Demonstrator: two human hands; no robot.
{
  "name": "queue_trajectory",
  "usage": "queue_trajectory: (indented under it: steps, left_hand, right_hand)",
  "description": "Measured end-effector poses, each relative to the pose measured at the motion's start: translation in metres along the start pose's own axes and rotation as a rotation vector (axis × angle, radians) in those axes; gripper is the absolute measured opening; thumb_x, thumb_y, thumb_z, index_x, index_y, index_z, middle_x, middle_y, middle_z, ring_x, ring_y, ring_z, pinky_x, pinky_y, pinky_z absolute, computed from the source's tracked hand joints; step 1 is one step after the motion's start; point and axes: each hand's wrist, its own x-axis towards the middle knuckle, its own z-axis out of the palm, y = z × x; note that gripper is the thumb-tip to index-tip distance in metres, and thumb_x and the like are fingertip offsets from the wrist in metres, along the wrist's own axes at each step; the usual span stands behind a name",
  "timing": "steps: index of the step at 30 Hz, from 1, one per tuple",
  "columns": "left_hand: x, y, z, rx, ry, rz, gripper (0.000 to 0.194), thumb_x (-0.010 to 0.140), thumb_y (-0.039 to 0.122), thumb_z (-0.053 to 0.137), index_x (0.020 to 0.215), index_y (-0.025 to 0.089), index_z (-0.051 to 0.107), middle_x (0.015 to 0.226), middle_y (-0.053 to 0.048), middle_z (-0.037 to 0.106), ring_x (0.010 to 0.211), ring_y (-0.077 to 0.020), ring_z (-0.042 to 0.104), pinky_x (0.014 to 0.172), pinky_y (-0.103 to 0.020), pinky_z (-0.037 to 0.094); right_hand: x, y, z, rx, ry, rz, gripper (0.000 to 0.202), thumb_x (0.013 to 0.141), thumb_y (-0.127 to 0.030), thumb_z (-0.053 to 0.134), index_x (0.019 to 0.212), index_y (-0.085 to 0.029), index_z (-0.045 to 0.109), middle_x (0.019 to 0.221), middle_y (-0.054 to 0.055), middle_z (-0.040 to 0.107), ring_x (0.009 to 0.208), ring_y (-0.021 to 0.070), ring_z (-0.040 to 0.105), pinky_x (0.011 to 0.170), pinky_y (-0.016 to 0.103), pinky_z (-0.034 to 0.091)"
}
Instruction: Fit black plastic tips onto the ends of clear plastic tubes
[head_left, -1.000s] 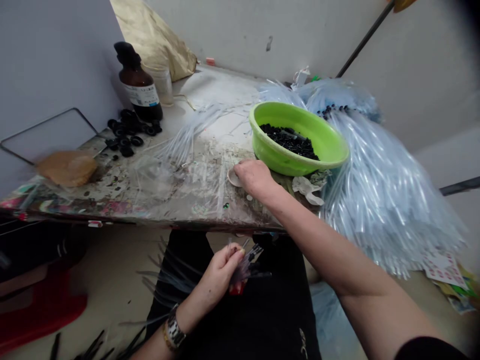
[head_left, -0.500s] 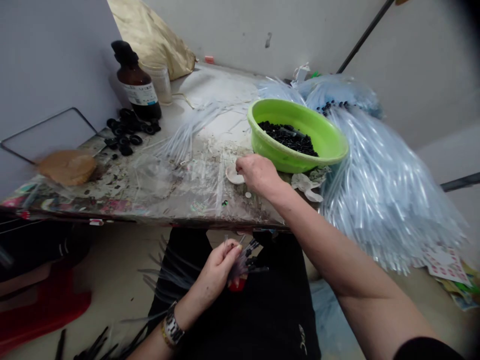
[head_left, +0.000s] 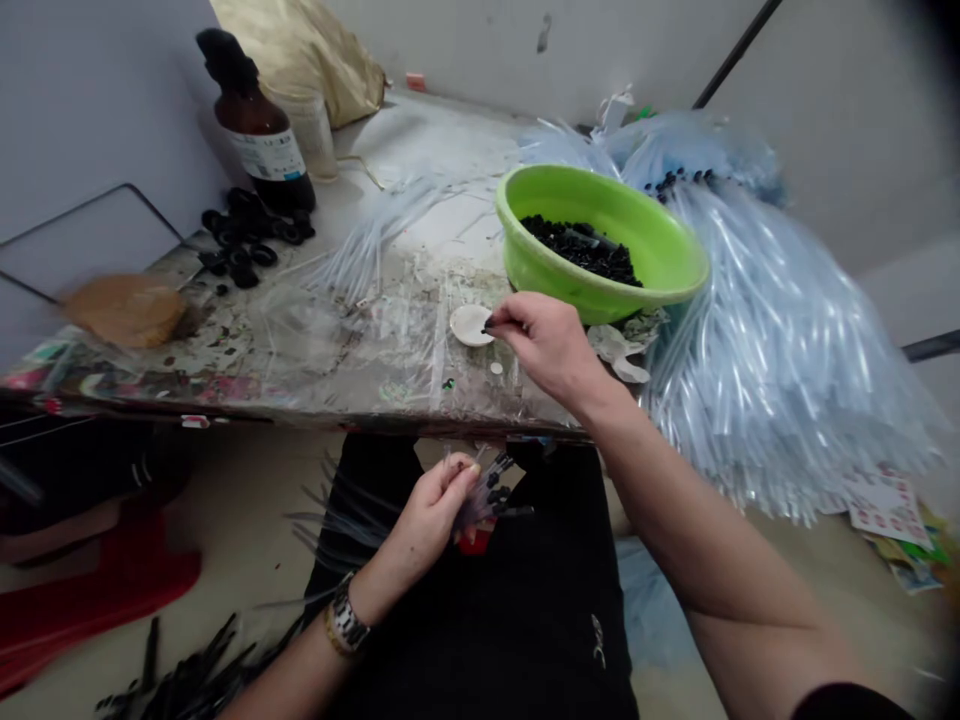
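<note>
My left hand (head_left: 435, 505) is closed around a bundle of thin clear plastic tubes (head_left: 341, 525) over my lap. Several tubes in it end in black tips (head_left: 499, 480) that stick out to the right. With thumb and fingers pinched, my right hand (head_left: 546, 345) holds a small black piece (head_left: 489, 326) at the right rim of a small white dish (head_left: 469, 325) on the table. Behind that hand sits a green basin (head_left: 517, 265) with many small black pieces (head_left: 585, 250) in it.
A large heap of clear tubes (head_left: 780, 340) hangs over the table's right side. Loose tubes (head_left: 367, 240) lie mid-table. At the left are a brown bottle (head_left: 262, 150), black rings and caps (head_left: 240, 240) and a round wooden block (head_left: 124, 308). The table's front edge (head_left: 300, 415) runs above my lap.
My right hand has moved slightly right, from over the white dish to its rim, with the small black piece now showing in its pinch. My left hand keeps its grip on the tubes.
</note>
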Motion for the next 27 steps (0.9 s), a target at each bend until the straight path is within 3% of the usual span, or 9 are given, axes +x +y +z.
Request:
queue_trajectory:
  steps: [4, 7, 11, 27]
  left_hand:
    - [0.000, 0.000, -0.001, 0.009, -0.017, -0.004, 0.029, 0.090, 0.045, 0.049, 0.078, 0.019, 0.046, 0.058, 0.006, 0.049, 0.041, -0.0064, 0.045, 0.040, -0.017, 0.035]
    - [-0.001, 0.002, 0.000, 0.035, -0.033, 0.003, 0.029, 0.090, 0.045, 0.048, 0.078, 0.019, 0.047, 0.058, 0.005, 0.050, 0.043, -0.0075, 0.046, 0.043, -0.019, 0.036]
    - [-0.003, 0.004, 0.000, 0.093, -0.042, 0.000, 0.027, 0.089, 0.044, 0.050, 0.079, 0.019, 0.050, 0.060, 0.004, 0.052, 0.046, -0.0084, 0.046, 0.044, -0.019, 0.036]
    - [-0.007, 0.010, 0.005, 0.210, -0.064, 0.055, 0.024, 0.091, 0.039, 0.048, 0.084, 0.017, 0.057, 0.065, 0.003, 0.049, 0.053, -0.0097, 0.044, 0.048, -0.019, 0.037]
  right_hand:
    - [-0.036, -0.012, -0.015, 0.280, -0.104, 0.168, 0.009, 0.080, -0.017, 0.058, 0.071, -0.017, 0.058, 0.070, -0.002, 0.060, 0.068, 0.0126, 0.054, 0.067, 0.024, 0.039]
    - [-0.063, -0.018, -0.021, 0.356, -0.237, 0.250, 0.011, 0.080, -0.017, 0.059, 0.070, -0.018, 0.057, 0.067, -0.003, 0.058, 0.066, 0.0119, 0.053, 0.065, 0.023, 0.039]
    - [-0.088, -0.018, -0.021, 0.379, -0.279, 0.302, 0.011, 0.081, -0.017, 0.059, 0.070, -0.019, 0.057, 0.068, -0.003, 0.059, 0.066, 0.0117, 0.053, 0.066, 0.023, 0.039]
    - [-0.106, -0.022, -0.023, 0.404, -0.313, 0.314, 0.011, 0.083, -0.017, 0.057, 0.072, -0.020, 0.058, 0.073, -0.002, 0.061, 0.071, 0.0128, 0.056, 0.069, 0.025, 0.041]
